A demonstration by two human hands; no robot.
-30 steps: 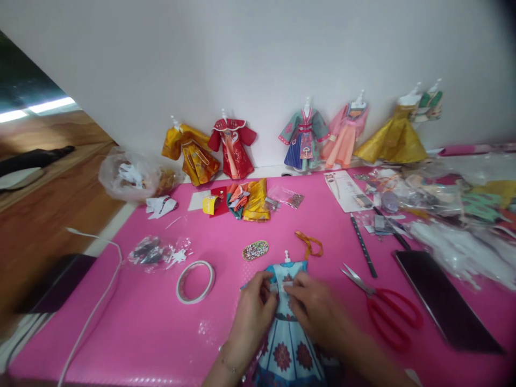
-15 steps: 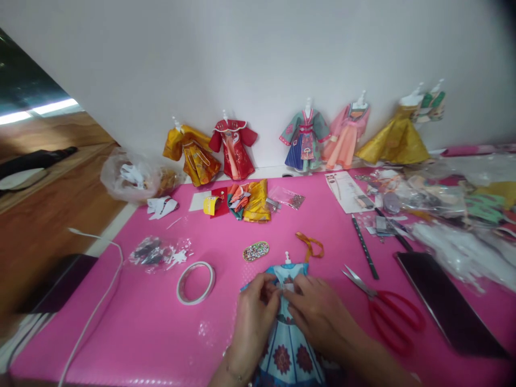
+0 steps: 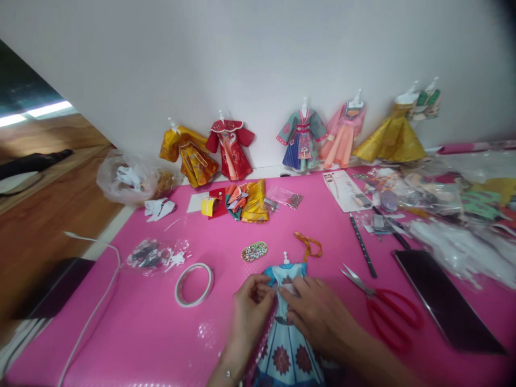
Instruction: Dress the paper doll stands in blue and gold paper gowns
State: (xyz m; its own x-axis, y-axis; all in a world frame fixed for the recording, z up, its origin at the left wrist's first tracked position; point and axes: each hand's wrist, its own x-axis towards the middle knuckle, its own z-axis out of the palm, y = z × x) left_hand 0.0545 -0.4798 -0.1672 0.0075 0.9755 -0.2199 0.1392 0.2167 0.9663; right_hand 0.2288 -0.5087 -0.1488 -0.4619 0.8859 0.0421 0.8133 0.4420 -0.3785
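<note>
The blue dress (image 3: 282, 344) lies on the pink desk (image 3: 145, 333) right in front of me, a white peg (image 3: 286, 258) showing at its neck. At its chest, the thumb and forefinger of my left hand (image 3: 249, 306) come close together; I cannot tell whether anything is pinched between them. My right hand (image 3: 318, 314) curls over the other side of the chest, its fingertips at a small white piece (image 3: 289, 289), but I can't tell if it grips that or only presses on it.

Just beyond the dress sits an oval dish (image 3: 255, 251) full of tiny multicoloured bits. To my left, past the roll of tape (image 3: 194, 285), a small clear bag (image 3: 145, 253) has dark grey pieces in it, and white ones lie at its right end. At the far left corner, a bigger clear bag (image 3: 108, 174) bulges with white things. Farther back, a flat clear packet (image 3: 282, 194) holds small bits gathered at one end. Over on my right, a plastic bag (image 3: 475, 252) shows long white pieces.
</note>
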